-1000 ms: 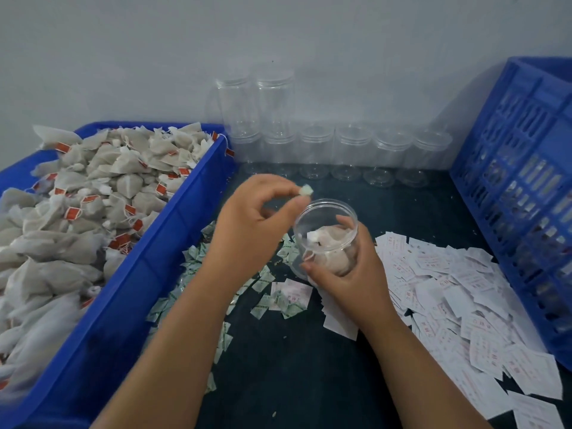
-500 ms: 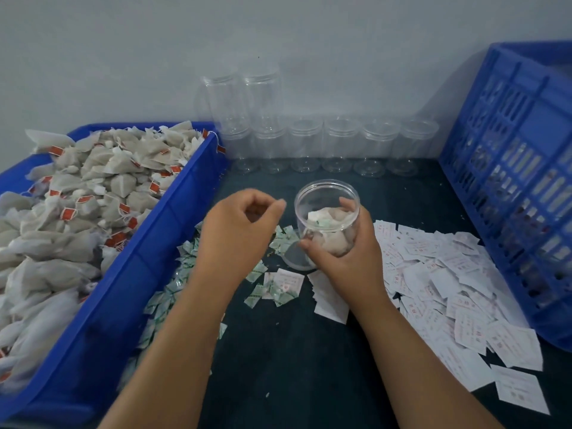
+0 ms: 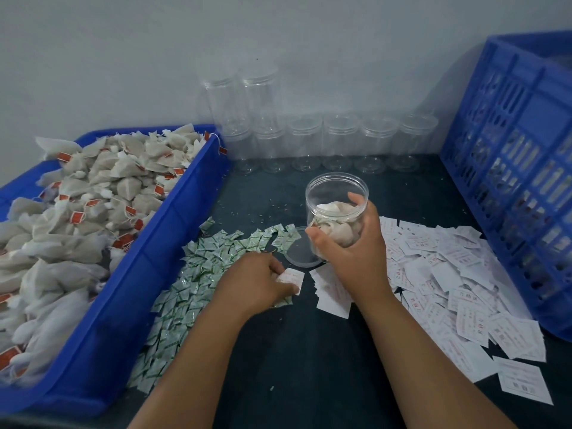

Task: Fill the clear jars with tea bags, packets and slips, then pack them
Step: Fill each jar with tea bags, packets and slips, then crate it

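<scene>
Clear jar (image 3: 335, 205) sits mid-table in the right hand, over a loose clear lid (image 3: 298, 257); whether it touches the lid I cannot tell. Nearest, the left hand (image 3: 260, 283) is down on the table (image 3: 294, 351), its grip narrowed to fingertips and thumb pinching 1 slip (image 3: 292, 277) that lies apart from the rest, probably because a lone paper lifts more easily than one from a heap. Just beyond, the right hand (image 3: 349, 252) has its grip curled round the jar's lower wall, leaving the mouth open at the top, I judge so the slip can drop in on the tea bags (image 3: 335, 226) already inside. Packets (image 3: 213, 267) spread to the left of the hands and the slip pile (image 3: 448, 274) to the right, each supply beside the hand nearest it. Farther left, the blue bin (image 3: 139, 289) is heaped with more tea bags. Farthest, empty jars (image 3: 340, 140) line the wall, 2 stacked on the row, and the blue crate (image 3: 510, 181) at right likely awaits packing.
</scene>
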Tool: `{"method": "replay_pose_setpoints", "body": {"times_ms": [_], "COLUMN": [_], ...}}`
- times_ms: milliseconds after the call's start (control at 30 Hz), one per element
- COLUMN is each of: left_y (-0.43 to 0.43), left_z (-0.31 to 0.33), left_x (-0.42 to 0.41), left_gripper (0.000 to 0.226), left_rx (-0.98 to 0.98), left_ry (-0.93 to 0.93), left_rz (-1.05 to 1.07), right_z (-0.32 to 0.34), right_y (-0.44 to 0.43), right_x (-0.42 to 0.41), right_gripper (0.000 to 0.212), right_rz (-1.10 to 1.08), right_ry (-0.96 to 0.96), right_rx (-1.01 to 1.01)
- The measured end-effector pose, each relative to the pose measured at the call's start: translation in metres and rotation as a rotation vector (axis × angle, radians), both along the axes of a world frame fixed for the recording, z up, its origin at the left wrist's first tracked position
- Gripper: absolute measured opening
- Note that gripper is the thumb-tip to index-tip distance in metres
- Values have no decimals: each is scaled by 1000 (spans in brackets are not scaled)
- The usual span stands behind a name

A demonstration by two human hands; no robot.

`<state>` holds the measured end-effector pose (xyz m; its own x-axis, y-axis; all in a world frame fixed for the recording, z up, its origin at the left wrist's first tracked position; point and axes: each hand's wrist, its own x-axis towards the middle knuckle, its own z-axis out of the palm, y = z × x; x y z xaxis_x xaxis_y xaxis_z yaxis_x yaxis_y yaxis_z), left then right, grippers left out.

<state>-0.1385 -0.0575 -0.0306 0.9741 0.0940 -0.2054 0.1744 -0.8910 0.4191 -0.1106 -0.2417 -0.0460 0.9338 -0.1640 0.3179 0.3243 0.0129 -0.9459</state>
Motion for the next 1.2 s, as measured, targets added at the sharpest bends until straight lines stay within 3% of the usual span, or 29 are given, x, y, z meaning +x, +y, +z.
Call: {"method": "replay_pose_setpoints", "body": {"times_ms": [233, 367, 500, 633, 833, 900, 967, 1067, 1133, 1200], "left_y": [-3, 3, 11, 12, 24, 26, 25, 19, 12, 4], "left_z": [1, 8, 18, 19, 24, 32, 48, 76, 95, 109], "left_x": [-4, -2, 0, 2, 1, -1, -7, -13, -11, -4], "left_gripper": [36, 13, 26, 8, 47, 37, 14, 15, 13, 10], "left_rx": [-293, -366, -359, -303, -189, -181, -269, -512, -679, -718], "left_ry": [-95, -228, -97, -27, 10, -48, -221, -480, -515, -483], "left_rz": [35, 82, 1, -18, -35, -27, 53, 152, 115, 4], "right_z": [0, 0, -2, 1, 1, 1, 1, 2, 3, 6], "right_y": [0, -1, -1, 0, 0, 0, 0, 1, 2, 3], "right_x": [0, 0, 0, -2, -2, -2, -3, -4, -6, -9], "right_gripper": [91, 92, 89, 91, 89, 88, 90, 91, 86, 81], "right_rz": [27, 47, 79, 89, 95, 97, 108, 159, 193, 229], "right_ry": [15, 12, 14, 13, 19, 20, 17, 17, 1, -14], "right_rx": [-19, -43, -58, -69, -70, -78, -78, -68, -99, -121]}}
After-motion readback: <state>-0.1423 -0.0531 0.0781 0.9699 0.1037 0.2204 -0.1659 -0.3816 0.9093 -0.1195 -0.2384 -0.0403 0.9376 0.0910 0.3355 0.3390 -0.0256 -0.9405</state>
